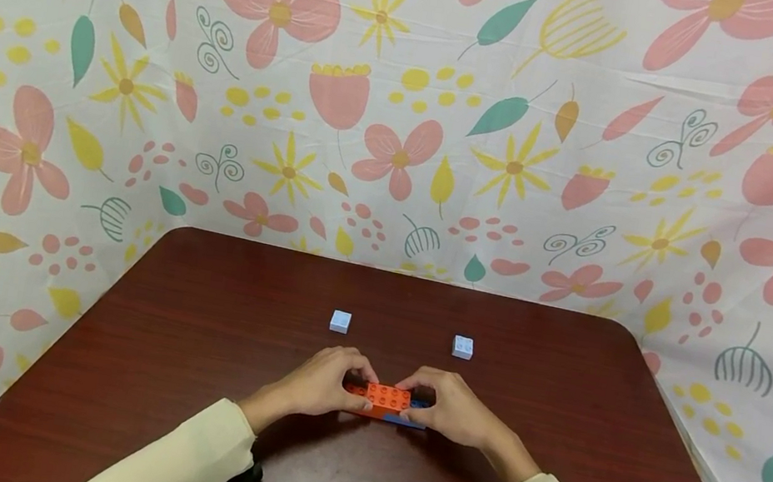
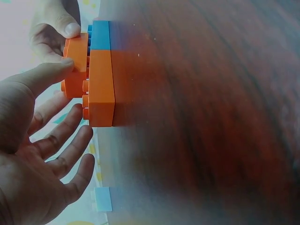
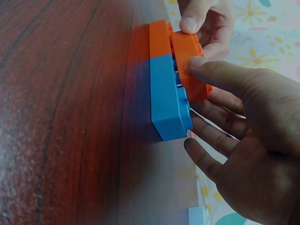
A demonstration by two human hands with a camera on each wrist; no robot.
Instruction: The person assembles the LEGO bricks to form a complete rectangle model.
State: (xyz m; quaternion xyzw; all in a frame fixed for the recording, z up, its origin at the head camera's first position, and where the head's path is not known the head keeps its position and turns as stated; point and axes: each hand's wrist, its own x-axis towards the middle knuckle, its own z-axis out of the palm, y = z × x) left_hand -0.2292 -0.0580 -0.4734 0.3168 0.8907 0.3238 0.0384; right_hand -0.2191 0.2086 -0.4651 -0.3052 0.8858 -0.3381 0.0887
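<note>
An orange toy building brick with two rows of studs sits over the seam between a second orange brick and a blue brick. Those lower two lie end to end on the table. Studs show in the narrow gap under the upper brick in both wrist views, so it is not fully seated. My left hand pinches the upper brick's left end between thumb and fingers. At its right end, my right hand pinches the same brick. The remaining fingers of each hand spread behind the bricks.
Two small pale blue bricks stand apart farther back, one on the left and one on the right. The dark brown table ends at a flower-patterned cloth behind and at the sides.
</note>
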